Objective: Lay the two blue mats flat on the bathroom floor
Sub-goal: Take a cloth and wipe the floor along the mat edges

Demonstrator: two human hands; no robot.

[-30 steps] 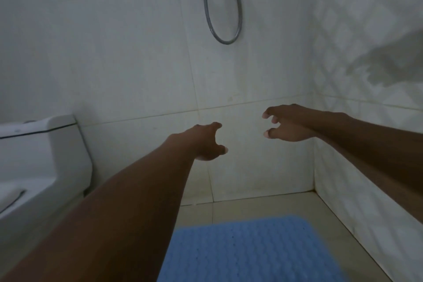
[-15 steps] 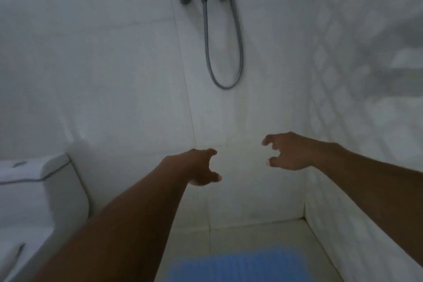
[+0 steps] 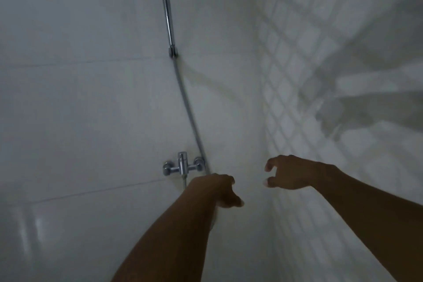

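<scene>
— Up against the tiled wall [image 3: 91,110], what do you see?

— Both arms stretched out, bare to the elbow. The left hand [image 3: 219,191] hangs in front of the wall just below and right of the chrome mixer tap [image 3: 182,166], fingers loosely spread and curled, gripping nothing. The right hand [image 3: 289,173] is near the corner, thumb and fingers parted in a half-open claw, also with nothing in it.

— Touching the wall?

— Hard to say; the light is dim and the picture smeared, so I cannot tell whether either fingertip meets the tile.

— And around them?

— A shower hose [image 3: 190,107] runs up from the tap to a wall bracket, with the slim shower handle [image 3: 168,20] standing above it. The left wrist covers the hose's lower end. On the side wall [image 3: 297,75], a lattice of light and shadow, and the dark shadow of an arm [image 3: 366,107] across it.

— The blue mats?

— Out of view; only walls show, no floor.
</scene>
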